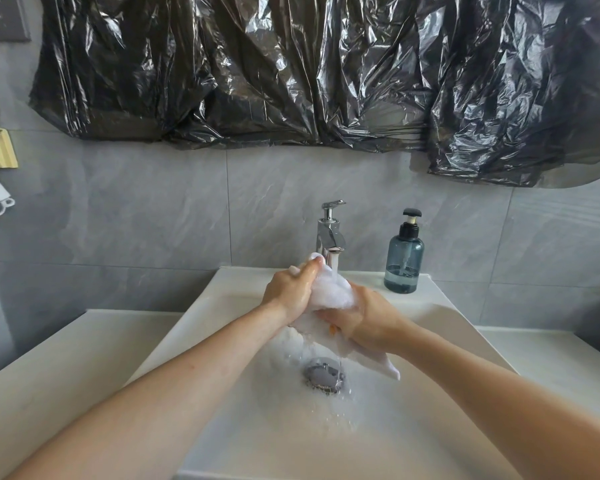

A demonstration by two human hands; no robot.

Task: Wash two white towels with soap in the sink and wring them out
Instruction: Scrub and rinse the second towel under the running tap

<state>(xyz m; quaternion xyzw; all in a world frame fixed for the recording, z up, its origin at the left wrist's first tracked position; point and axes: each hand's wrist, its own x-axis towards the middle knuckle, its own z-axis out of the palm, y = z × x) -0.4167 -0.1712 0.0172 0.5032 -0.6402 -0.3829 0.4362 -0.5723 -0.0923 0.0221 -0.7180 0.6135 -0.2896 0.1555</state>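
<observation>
Two bare forearms reach forward over the white sink (440,308), which is set into a pale counter (66,344). Near the middle of the basin sits the metal drain (323,375), with water splashing and pooling around it. Just above the drain, both hands are clamped on one white towel (333,294): the left hand (291,292) grips its upper bunched end with curled fingers, and the right hand (368,318) grips lower down, the two hands close together with the soapy cloth between them (a loose corner hangs below the right hand toward the drain). Only this one towel can be made out. Directly beyond the drain stands the chrome faucet (330,233), its stream running onto the towel. Behind and to the right of the drain, on the sink's rear ledge, stands a blue-tinted soap dispenser (404,258) with a black pump. Farther back, grey wall tiles (136,216) rise to crumpled black plastic sheeting (291,71).
</observation>
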